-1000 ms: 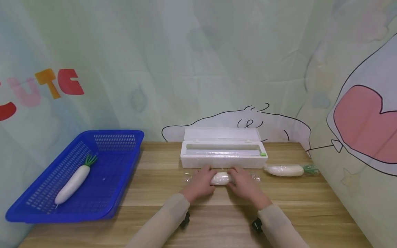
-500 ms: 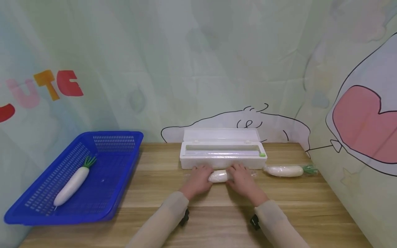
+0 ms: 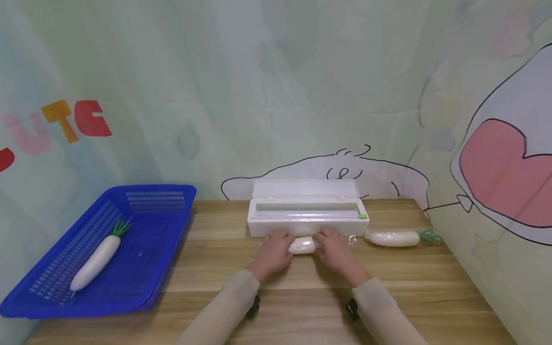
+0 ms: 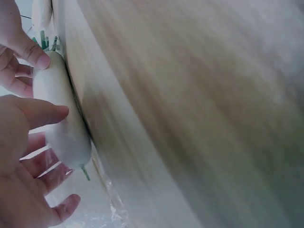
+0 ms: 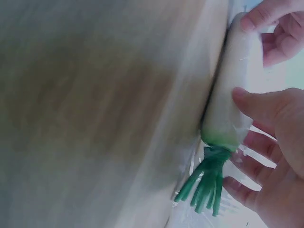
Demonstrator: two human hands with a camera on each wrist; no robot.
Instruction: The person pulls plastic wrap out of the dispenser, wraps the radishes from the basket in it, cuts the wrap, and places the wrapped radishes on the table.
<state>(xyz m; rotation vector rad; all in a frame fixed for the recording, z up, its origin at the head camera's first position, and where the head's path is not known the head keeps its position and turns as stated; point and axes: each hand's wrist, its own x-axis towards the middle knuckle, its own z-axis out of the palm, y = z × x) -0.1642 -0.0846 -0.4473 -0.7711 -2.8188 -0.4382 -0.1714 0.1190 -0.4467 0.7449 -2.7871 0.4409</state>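
Note:
A white radish (image 3: 303,245) wrapped in clear plastic film lies on the table just in front of the white cling film box (image 3: 308,227). My left hand (image 3: 273,253) grips its rootward end, thumb on the near side and fingers round the far side, as the left wrist view shows. Around the leafy end curls my right hand (image 3: 339,254), the thumb pressing the radish's near side. Green leaves (image 5: 206,178) stick out beyond that hand inside the film. Loose film (image 4: 114,209) extends past the root tip. In the head view both ends are mostly hidden by the hands.
The box lid (image 3: 305,189) is raised, with a film roll (image 3: 307,213) inside and a green slider (image 3: 362,216) at its right. Another wrapped radish (image 3: 394,238) lies at the right. A blue basket (image 3: 172,268) at the left holds an unwrapped radish (image 3: 97,262).
Both hands have moved the wrapped radish slightly away from me, closer to the box. The head view has shifted a little. The other radishes have stayed in place.

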